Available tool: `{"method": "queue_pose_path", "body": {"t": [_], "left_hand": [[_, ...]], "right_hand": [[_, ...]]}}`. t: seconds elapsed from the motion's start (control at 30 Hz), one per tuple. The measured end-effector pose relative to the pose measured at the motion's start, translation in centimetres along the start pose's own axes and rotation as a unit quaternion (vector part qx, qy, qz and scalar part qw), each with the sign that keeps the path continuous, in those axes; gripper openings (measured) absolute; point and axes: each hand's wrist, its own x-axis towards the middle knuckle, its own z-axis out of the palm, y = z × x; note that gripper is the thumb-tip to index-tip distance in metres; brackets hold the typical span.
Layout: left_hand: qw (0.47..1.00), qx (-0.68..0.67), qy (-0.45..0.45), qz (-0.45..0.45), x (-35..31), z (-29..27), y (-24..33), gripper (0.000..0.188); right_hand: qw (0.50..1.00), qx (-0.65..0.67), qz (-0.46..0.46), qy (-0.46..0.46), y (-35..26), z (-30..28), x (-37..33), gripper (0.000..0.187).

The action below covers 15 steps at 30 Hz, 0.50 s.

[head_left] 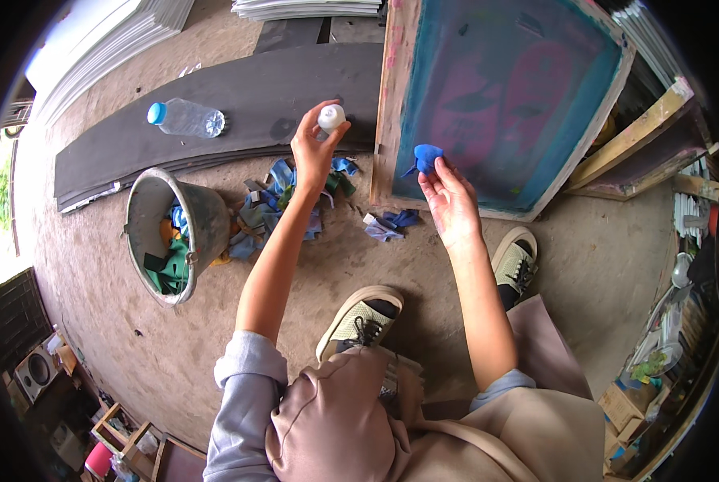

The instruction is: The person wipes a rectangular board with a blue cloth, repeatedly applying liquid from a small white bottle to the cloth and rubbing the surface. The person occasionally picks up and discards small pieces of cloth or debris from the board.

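My left hand point(310, 153) is closed round a small white bottle point(331, 118), its white top tilted up into view. Between the fingertips of my right hand point(454, 207) is a crumpled blue cloth point(428, 155), held just in front of a screen-printing frame point(520, 104). This frame leans upright, with a wooden border and a teal mesh bearing faint pink shapes. I cannot tell whether the cloth touches the mesh. Scraps of blue and green cloth point(255, 210) lie on the floor beyond my left forearm, and a smaller pile of blue rags point(392, 225) sits at the frame's foot.
A tipped grey bucket point(213, 221) with coloured rags inside lies at the left. Behind it, a clear plastic bottle point(191, 118) with a blue cap rests on dark flat sheets point(263, 80). More wooden frames point(637, 136) lean at the right. My shoes point(359, 321) are close to the rags.
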Motion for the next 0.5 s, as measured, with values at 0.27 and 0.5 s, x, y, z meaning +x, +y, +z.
{"method": "queue_pose_path", "body": {"t": [0.27, 0.5], "left_hand": [[0.997, 0.059, 0.004, 0.052, -0.1, 0.5, -1.0, 0.055], [0.973, 0.196, 0.044, 0.112, -2.1, -0.1, -0.1, 0.078]], "right_hand": [[0.927, -0.119, -0.342, 0.100, -6.2, -3.2, 1.1, 0.021], [0.565, -0.525, -0.618, 0.153, -8.3, -3.5, 6.9, 0.013]]}}
